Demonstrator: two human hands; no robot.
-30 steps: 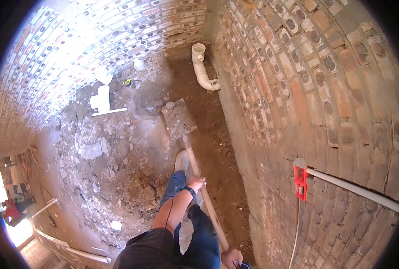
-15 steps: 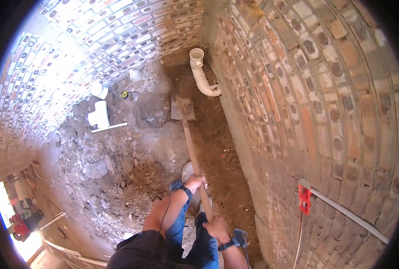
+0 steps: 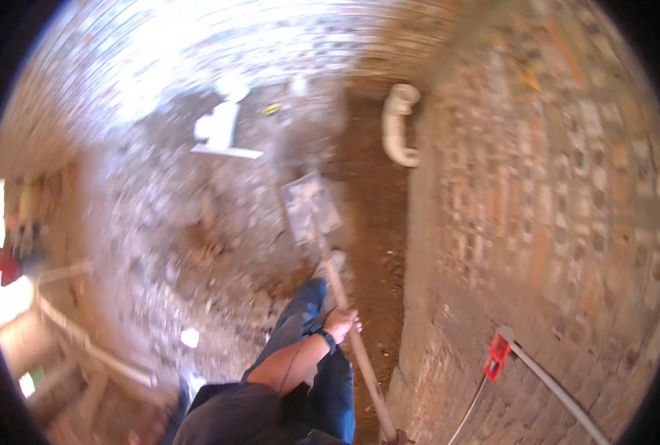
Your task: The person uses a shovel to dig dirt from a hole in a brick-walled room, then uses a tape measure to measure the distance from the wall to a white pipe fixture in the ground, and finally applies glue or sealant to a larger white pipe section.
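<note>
A long-handled shovel point(image 3: 309, 202) slants across the middle, its flat square blade over the rubble ground beside the trench. My left hand point(image 3: 341, 325) is closed round the middle of its wooden shaft. At the lower edge a small part of my right hand point(image 3: 402, 439) shows, wrapped round the shaft's near end; the rest of it is cut off by the rim. The blade carries some pale dirt, though blur hides how much. My foot in a light shoe point(image 3: 332, 262) stands close by the shaft, below the blade.
A dirt trench point(image 3: 374, 222) runs along the right brick wall point(image 3: 515, 185). A cream bent pipe point(image 3: 394, 130) stands at its far end. White pipe fittings point(image 3: 222, 126) and a yellow item point(image 3: 270, 109) lie on the rubble. A red wall box point(image 3: 498, 357) with a grey conduit is at right.
The shovel blade has come out of the trench, back toward me and over the rubble edge. My right hand has drawn back to the lower rim. The view has turned left.
</note>
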